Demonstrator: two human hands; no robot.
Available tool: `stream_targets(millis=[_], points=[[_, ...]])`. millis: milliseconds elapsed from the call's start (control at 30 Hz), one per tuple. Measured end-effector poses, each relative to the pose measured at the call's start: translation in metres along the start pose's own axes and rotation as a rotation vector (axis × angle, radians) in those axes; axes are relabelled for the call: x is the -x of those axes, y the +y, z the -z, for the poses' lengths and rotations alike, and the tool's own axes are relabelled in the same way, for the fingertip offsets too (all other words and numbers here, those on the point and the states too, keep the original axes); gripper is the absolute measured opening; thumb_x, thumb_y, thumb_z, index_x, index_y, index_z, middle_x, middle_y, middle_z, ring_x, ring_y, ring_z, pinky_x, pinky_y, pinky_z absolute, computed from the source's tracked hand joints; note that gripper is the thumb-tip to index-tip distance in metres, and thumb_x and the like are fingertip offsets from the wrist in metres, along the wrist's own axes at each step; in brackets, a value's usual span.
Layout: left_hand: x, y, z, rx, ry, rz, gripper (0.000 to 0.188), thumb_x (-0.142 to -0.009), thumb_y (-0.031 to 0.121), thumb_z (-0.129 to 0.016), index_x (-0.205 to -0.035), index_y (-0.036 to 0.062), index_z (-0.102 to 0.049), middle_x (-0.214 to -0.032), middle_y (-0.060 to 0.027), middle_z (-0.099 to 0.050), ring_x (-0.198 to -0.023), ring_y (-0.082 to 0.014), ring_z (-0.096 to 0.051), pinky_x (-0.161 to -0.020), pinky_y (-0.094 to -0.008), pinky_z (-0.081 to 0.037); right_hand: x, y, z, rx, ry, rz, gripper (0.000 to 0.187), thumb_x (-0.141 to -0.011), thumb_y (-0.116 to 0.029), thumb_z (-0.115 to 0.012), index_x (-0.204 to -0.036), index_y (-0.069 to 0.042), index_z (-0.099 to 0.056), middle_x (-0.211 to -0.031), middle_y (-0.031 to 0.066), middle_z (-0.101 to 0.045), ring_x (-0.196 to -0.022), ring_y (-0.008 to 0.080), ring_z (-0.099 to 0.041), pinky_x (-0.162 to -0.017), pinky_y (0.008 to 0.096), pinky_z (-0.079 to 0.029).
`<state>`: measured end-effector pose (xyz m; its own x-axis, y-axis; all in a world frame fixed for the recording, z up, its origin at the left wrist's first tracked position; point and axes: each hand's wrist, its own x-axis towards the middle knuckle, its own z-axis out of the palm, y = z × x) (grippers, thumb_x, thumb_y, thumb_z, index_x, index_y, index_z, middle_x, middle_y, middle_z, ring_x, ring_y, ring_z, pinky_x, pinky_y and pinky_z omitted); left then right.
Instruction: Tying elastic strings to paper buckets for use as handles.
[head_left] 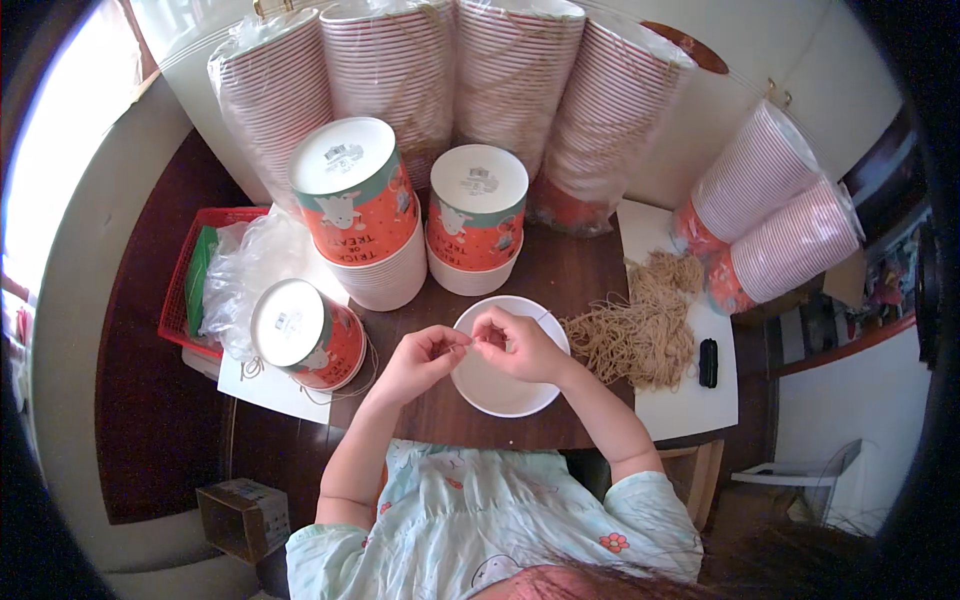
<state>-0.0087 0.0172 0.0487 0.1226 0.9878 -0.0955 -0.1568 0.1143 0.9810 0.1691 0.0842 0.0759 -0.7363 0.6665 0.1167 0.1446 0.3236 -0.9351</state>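
A white paper tub [510, 399] stands on the brown table, its open round mouth facing up. Over its mouth my left hand [428, 358] and my right hand [518, 345] meet, thumbs and forefingers pinched close together. What the fingertips hold is too small to make out. A thin dark end sticks out by the tub's far right rim. Right of the tub lies a tangled heap of tan string [650, 325]. To the left, an orange printed tub [330, 345] sits upside down with a loop of string around its base.
Upside-down stacks of orange and green tubs [350, 215] [477, 220] stand just beyond. Tall wrapped tub stacks [390, 80] line the back; more [790, 240] lean at right. A red basket [180, 285] with clear plastic bags is left; a black object [708, 363] lies right.
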Motion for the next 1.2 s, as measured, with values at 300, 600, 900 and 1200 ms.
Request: stream_targets(millis=[300,600,900,1200], points=[[0.001,0.0,0.004,-0.148,0.002,0.036,0.012,-0.081,0.007,-0.059,-0.088,-0.0026,-0.06,-0.076,0.0014,-0.058,-0.07,-0.0037,-0.051,-0.062,-0.019,-0.043,0.002,0.004,0.003,0.288,0.006,0.168,0.018,-0.07,0.003,-0.055,-0.084,-0.005,-0.062,-0.084,0.0075,-0.058,-0.073,0.0208,-0.058,-0.064,0.0297,-0.046],[-0.002,-0.004,0.003,-0.078,0.123,0.091,0.016,-0.081,0.007,-0.059,-0.093,-0.0045,-0.059,-0.082,-0.0018,-0.061,-0.074,-0.0055,-0.053,-0.068,-0.0201,-0.044,0.007,0.004,-0.002,0.531,0.146,0.42,0.03,-0.064,0.002,-0.059,-0.091,-0.008,-0.065,-0.089,0.0055,-0.059,-0.077,0.0225,-0.058,-0.068,0.0326,-0.048],[0.0,-0.01,0.003,-0.226,0.006,-0.038,0.014,-0.079,0.007,-0.062,-0.089,-0.0032,-0.058,-0.078,-0.0012,-0.059,-0.071,-0.0047,-0.052,-0.061,-0.0204,-0.044,0.002,0.009,-0.003,0.493,0.171,0.445,0.032,-0.062,0.004,-0.059,-0.091,-0.008,-0.064,-0.089,0.0052,-0.059,-0.078,0.0224,-0.058,-0.069,0.0331,-0.048],[0.001,-0.005,0.007,-0.073,-0.051,0.005,0.01,-0.083,0.008,-0.058,-0.087,-0.0012,-0.059,-0.078,0.0001,-0.059,-0.072,-0.0043,-0.052,-0.064,-0.0196,-0.043,0.005,0.013,-0.01,0.496,0.198,0.317,0.013,-0.067,-0.005,-0.063,-0.08,-0.005,-0.062,-0.085,0.0052,-0.059,-0.078,0.0221,-0.059,-0.069,0.0325,-0.048]])
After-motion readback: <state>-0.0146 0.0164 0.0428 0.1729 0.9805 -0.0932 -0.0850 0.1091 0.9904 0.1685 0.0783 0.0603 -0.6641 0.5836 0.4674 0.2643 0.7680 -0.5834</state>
